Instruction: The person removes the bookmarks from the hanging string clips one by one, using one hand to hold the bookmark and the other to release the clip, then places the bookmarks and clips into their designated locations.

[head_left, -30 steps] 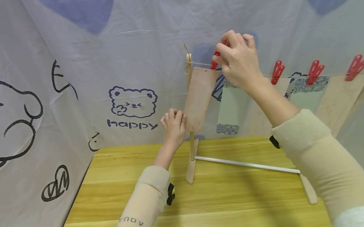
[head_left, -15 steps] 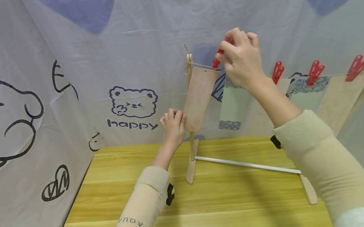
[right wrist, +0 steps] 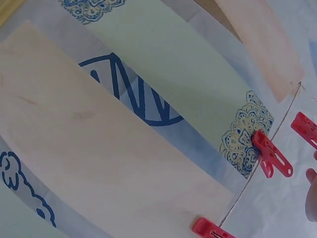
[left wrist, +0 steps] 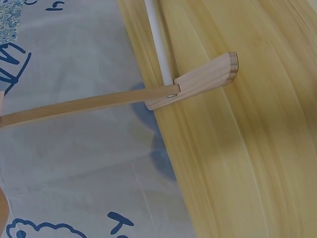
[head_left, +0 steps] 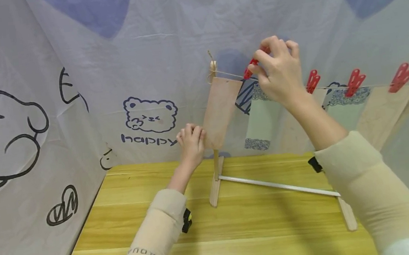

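Observation:
A pale pink paper card (head_left: 223, 110), with a small hole near its top edge, tilts beside the left post (head_left: 213, 67) of a wooden stand. My left hand (head_left: 192, 144) pinches its lower left edge with curled fingers; only a sliver of this hand enters the left wrist view. Between thumb and fingers my right hand (head_left: 279, 69) holds a red clothespin (head_left: 249, 71). In the right wrist view that clothespin (right wrist: 304, 129) is apart from both the string (right wrist: 285, 114) and the pink card. A pale green card (right wrist: 183, 84) with patterned ends hangs from the string by another clothespin (right wrist: 271, 154).
More cards, such as a beige one (head_left: 387, 115), hang along the string from red clothespins (head_left: 354, 82). The stand's white rod (head_left: 278, 185) and wooden feet (head_left: 217, 185) rest on the wood-grain table (head_left: 264, 243). A printed cloth (head_left: 166, 64) rises behind.
The red clothespin in my right hand has come away from the pink card's top corner, rightward. My left hand and the card have shifted slightly left.

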The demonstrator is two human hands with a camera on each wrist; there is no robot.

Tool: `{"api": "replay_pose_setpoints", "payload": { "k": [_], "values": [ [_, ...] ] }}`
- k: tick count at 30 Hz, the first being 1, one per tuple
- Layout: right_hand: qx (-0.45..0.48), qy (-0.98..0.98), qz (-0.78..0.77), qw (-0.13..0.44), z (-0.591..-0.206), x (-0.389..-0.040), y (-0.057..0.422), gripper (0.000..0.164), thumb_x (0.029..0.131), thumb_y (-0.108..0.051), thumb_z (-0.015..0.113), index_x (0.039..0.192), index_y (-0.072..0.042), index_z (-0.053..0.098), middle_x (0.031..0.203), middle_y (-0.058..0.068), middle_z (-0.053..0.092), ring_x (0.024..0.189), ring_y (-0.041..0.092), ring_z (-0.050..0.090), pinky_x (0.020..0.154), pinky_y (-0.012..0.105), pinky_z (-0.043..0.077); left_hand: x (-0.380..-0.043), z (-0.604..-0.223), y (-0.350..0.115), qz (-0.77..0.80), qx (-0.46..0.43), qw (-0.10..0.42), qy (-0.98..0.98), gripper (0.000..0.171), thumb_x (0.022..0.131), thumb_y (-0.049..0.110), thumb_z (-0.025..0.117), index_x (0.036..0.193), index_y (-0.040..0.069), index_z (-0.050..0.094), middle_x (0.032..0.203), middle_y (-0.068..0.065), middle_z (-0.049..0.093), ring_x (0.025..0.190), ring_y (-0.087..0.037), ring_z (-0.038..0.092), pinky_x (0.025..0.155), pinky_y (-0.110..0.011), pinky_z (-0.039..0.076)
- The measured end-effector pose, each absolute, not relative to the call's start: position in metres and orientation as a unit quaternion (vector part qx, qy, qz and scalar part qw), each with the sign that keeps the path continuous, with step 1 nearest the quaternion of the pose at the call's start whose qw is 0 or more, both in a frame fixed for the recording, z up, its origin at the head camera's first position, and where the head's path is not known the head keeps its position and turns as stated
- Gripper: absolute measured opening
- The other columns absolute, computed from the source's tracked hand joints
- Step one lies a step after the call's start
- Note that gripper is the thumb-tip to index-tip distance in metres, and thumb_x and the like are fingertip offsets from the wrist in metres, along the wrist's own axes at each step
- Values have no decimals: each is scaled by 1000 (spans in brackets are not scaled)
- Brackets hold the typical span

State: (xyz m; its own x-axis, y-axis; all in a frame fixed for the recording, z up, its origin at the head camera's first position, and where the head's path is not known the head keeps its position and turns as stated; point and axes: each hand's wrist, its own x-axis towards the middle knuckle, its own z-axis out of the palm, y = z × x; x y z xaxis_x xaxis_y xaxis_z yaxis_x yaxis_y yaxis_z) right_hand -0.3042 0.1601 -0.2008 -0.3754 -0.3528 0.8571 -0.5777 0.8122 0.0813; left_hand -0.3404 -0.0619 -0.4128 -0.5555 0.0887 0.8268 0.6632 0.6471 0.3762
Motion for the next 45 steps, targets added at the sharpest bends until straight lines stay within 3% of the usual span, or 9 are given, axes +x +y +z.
{"api": "replay_pose_setpoints", "payload": {
  "k": [16,27,36,45],
  "values": [
    [304,-805,83,502,-218,-294,166,25,91,-27,54,87,-3,57,100,17,50,94,33,46,86,49,24,-329,-415,-86,-351,-218,403,-816,40,98,35,30,88,2,50,94,-14,41,83,-31,38,85,-53,22],
    [310,-810,57,494,-239,-285,169,28,88,-31,55,92,-3,58,105,18,52,99,34,46,88,50,26,-324,-425,-104,-349,-198,403,-823,13,93,13,47,90,1,52,94,-14,42,84,-32,39,86,-53,22],
    [321,-801,47,503,-255,-284,170,35,88,-37,50,92,-3,58,105,18,53,99,34,47,87,51,26,-321,-432,-115,-347,-196,403,-824,38,98,34,33,90,1,51,95,-15,41,87,-33,38,86,-54,21],
    [330,-804,39,492,-271,-284,173,50,93,-48,38,95,-3,58,104,17,54,97,34,47,86,52,28,-316,-439,-123,-343,-191,400,-828,26,97,24,41,90,2,51,95,-15,41,85,-32,38,86,-55,21]
  ]
}}
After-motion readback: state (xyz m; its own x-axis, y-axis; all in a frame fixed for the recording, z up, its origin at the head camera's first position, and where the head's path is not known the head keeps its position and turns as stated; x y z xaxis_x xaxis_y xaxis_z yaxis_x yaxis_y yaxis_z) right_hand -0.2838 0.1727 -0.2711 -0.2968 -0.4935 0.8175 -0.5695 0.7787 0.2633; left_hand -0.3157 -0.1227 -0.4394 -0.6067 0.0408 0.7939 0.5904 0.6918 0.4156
